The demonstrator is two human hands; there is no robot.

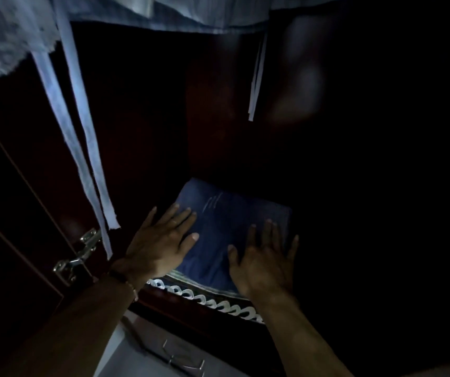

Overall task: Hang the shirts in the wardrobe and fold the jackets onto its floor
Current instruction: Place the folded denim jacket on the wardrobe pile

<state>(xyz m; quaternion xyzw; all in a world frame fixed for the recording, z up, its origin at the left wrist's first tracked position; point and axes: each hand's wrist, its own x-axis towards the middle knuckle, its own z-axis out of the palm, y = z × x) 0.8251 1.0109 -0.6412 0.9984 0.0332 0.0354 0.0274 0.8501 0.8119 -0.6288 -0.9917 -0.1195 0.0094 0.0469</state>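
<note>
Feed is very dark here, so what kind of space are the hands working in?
Most likely inside a dark wooden wardrobe: pale garments with long ties hang overhead, a metal door hinge shows at the left, and both hands, left and right, press flat on a folded blue denim jacket on its floor.

Folded jacket point(226, 229): blue denim-like cloth, matt. Hanging shirts point(164, 12): pale thin cloth, matt. Wardrobe wall point(136, 118): dark reddish wood, faint gloss. Door hinge point(78, 257): shiny metal. Mat edge point(204, 299): woven cloth, white looped trim.
</note>
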